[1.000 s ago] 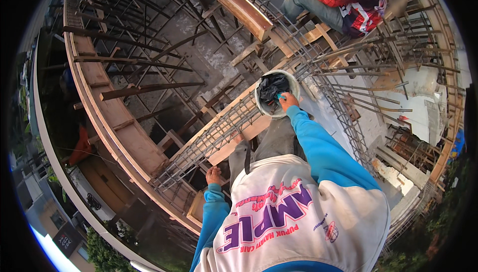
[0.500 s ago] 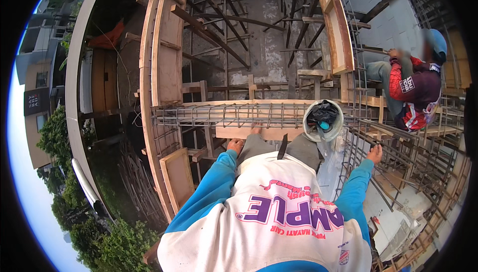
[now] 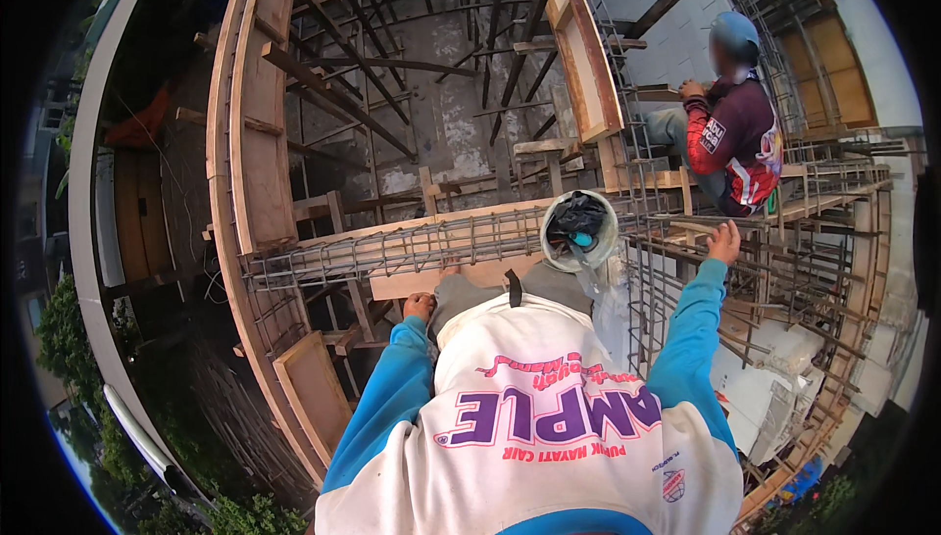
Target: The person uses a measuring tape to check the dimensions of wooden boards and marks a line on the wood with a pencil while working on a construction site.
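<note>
My left hand (image 3: 419,307) is beside my bent left leg, close to a plank (image 3: 387,286). Its fingers are curled, and what lies under them is hidden. Out to the right, my right hand (image 3: 723,241) is held up with fingers apart and nothing in it, over or near long steel bars (image 3: 686,235). A pale bucket (image 3: 610,241) stands ahead of me by my right knee, with a black plastic bag (image 3: 578,214) and a small blue-green object (image 3: 583,239) inside. Just past my legs runs a tied rebar cage (image 3: 421,250).
Another person (image 3: 730,143) in a blue cap and dark red shirt sits at the far right, hands together. Wooden formwork panels (image 3: 265,114) rise at the left. Far below, props (image 3: 343,94) cross over a deep opening. More rebar (image 3: 642,310) stands right of the bucket.
My view has turned right, so the scene sits further left. My right hand has reached farther forward, over the bars. My left hand remains beside my leg.
</note>
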{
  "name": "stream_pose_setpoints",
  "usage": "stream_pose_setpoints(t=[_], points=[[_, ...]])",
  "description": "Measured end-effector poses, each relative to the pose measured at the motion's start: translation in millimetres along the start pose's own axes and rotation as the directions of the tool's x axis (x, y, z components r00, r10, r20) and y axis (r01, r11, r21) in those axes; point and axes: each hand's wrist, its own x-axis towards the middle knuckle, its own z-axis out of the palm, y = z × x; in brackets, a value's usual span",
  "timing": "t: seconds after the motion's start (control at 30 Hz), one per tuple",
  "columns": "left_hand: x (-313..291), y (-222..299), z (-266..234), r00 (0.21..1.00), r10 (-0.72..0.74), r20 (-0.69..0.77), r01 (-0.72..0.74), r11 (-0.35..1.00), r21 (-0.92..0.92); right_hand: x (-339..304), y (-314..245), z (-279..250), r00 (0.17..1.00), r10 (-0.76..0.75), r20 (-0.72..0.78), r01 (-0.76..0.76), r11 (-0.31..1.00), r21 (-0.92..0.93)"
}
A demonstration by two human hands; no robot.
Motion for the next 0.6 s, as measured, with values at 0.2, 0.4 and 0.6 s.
stream_pose_setpoints(t=[0.2, 0.4, 0.6], points=[[-15, 12, 0, 0.997, -0.073, 0.033, 0.076, 0.992, -0.101, -55, 16, 13, 0.999, 0.022, 0.036, -0.021, 1.000, -0.020], [18, 3, -34, 0.998, -0.032, 0.061, 0.029, 0.998, 0.048, -97, 63, 6, 0.981, 0.160, 0.114, -0.158, 0.987, -0.028], [3, 53, 7, 0.991, 0.026, 0.130, -0.051, 0.980, 0.193, -132, 106, -11, 0.970, 0.226, 0.088, -0.218, 0.972, -0.091]])
